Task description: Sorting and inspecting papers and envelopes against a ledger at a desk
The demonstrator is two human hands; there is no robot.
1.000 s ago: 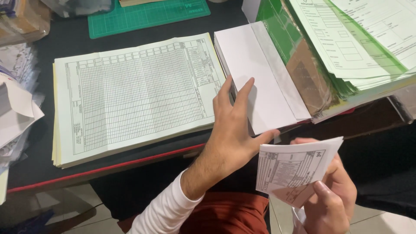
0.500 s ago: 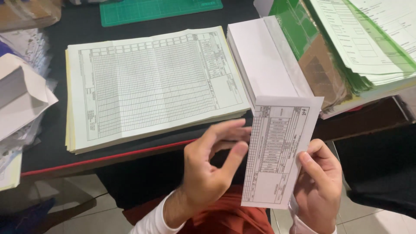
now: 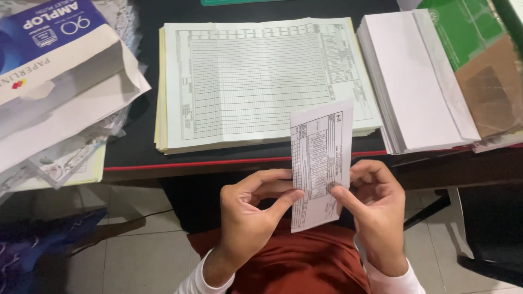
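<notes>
both hands, left [image 3: 248,218] and right [image 3: 376,212], pinch a folded form [image 3: 320,163] upright by its edges, each grip narrow, keeping it flat above the lap, near the envelopes [image 3: 417,81] on the bench [image 3: 136,158].

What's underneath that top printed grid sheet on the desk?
Under the grid sheet lies a stack of pale yellow sheets, only edges showing. Their faces are covered, on the black desk.

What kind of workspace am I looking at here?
Probably an office or mailing desk. A stack of printed forms and a stack of white envelopes lie on the dark desk, and both hands hold a folded form.
</notes>
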